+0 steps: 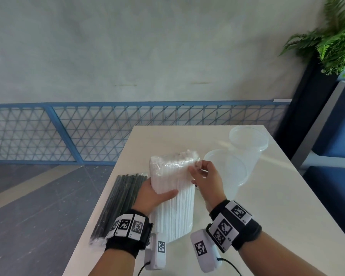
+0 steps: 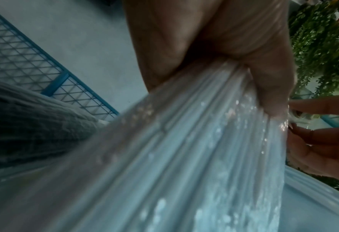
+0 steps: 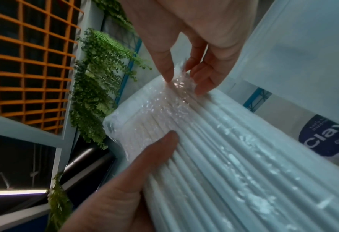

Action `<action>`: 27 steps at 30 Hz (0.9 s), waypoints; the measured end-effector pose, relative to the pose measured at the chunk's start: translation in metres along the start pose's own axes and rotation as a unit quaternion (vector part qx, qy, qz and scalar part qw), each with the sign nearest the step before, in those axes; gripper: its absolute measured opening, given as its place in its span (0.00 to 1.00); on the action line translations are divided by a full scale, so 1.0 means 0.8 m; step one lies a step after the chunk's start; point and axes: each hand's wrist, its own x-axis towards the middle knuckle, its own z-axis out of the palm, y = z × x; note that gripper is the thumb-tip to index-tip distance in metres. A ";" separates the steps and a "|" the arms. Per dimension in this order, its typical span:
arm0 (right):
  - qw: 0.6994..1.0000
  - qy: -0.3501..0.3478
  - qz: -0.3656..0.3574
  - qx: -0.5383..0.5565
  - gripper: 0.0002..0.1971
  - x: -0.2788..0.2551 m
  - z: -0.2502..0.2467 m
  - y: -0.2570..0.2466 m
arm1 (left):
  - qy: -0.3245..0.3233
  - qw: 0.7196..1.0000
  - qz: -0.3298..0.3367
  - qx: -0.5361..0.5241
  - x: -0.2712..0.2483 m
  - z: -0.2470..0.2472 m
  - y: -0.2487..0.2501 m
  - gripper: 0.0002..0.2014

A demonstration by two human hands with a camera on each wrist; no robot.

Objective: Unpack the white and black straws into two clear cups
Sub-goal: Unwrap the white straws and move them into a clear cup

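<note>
A pack of white straws (image 1: 173, 196) in clear plastic wrap stands on end on the table, tilted away from me. My left hand (image 1: 157, 193) grips its middle, thumb across the front (image 3: 144, 158). My right hand (image 1: 202, 176) pinches the crinkled wrap at the pack's top right corner (image 3: 176, 81). The wrapped white straws (image 2: 194, 157) fill the left wrist view. A pack of black straws (image 1: 121, 204) lies flat on the table to the left of my left hand. Two clear cups (image 1: 247, 144) lie on their sides at the table's far right, the nearer one (image 1: 227, 172) just behind my right hand.
The white table (image 1: 277, 206) has bare surface on its right side. Its left edge runs close beside the black straws. Beyond the table are a blue mesh fence (image 1: 108, 132), a blue seat (image 1: 339, 136) and a green plant (image 1: 335, 36) at the right.
</note>
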 end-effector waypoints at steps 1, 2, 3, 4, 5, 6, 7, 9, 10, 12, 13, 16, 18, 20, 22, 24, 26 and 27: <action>1.000 -0.004 0.011 0.006 0.07 0.000 -0.001 0.000 | -0.002 1.000 0.000 -0.008 -0.001 0.001 -0.002 0.22; 1.000 -0.011 0.023 0.011 0.07 0.000 -0.003 -0.001 | -0.003 1.000 -0.002 -0.016 -0.002 0.002 -0.004 0.23; 0.999 -0.020 0.032 0.014 0.07 0.000 -0.005 -0.001 | -0.005 1.000 -0.004 -0.021 -0.003 0.002 -0.006 0.23; 0.999 -0.031 0.039 0.020 0.07 0.001 -0.007 -0.002 | -0.005 1.000 -0.003 -0.025 -0.003 0.002 -0.008 0.23; 0.998 -0.043 0.044 0.030 0.06 0.001 -0.009 -0.003 | -0.007 1.000 -0.001 -0.030 -0.004 0.001 -0.010 0.23; 0.996 -0.057 0.049 0.048 0.06 0.002 -0.011 -0.007 | -0.008 0.999 0.000 -0.036 -0.003 0.001 -0.013 0.23; 0.993 -0.073 0.054 0.071 0.05 0.002 -0.012 -0.012 | -0.011 0.999 -0.001 -0.039 -0.001 0.000 -0.014 0.23; 0.984 -0.106 0.060 0.128 0.05 0.004 -0.015 -0.026 | -0.019 0.999 -0.005 -0.035 0.002 -0.002 -0.017 0.23; 0.977 -0.121 0.062 0.165 0.06 0.005 -0.017 -0.035 | -0.025 0.999 -0.009 -0.034 0.003 -0.003 -0.017 0.23; 0.957 -0.141 0.068 0.245 0.07 0.009 -0.021 -0.053 | -0.039 0.999 -0.009 -0.018 0.004 -0.005 -0.018 0.29; 0.951 -0.145 0.063 0.265 0.07 0.012 -0.022 -0.061 | -0.047 0.999 -0.003 -0.003 0.004 -0.006 -0.017 0.32; 0.980 -0.150 -0.023 0.132 0.09 0.023 -0.022 -0.075 | -0.065 0.998 0.013 0.017 0.005 -0.007 -0.016 0.35; 0.976 -0.154 -0.125 -0.091 0.10 0.027 -0.021 -0.080 | -0.066 0.997 0.017 0.029 0.007 -0.009 -0.016 0.37; 0.919 -0.160 -0.200 -0.299 0.11 0.032 -0.020 -0.080 | -0.066 0.997 0.022 0.045 0.011 -0.012 -0.015 0.40; 0.859 -0.167 -0.230 -0.425 0.13 0.035 -0.019 -0.084 | -0.075 0.995 0.034 0.062 0.015 -0.014 -0.014 0.40; 0.832 -0.182 -0.239 -0.467 0.15 0.038 -0.017 -0.091 | -0.079 0.993 0.045 0.070 0.017 -0.014 -0.012 0.37; 0.830 -0.208 -0.229 -0.464 0.15 0.041 -0.014 -0.097 | -0.082 0.993 0.048 0.065 0.018 -0.012 -0.011 0.32; 0.831 -0.225 -0.217 -0.460 0.14 0.041 -0.012 -0.099 | -0.083 0.993 0.047 0.063 0.019 -0.011 -0.011 0.31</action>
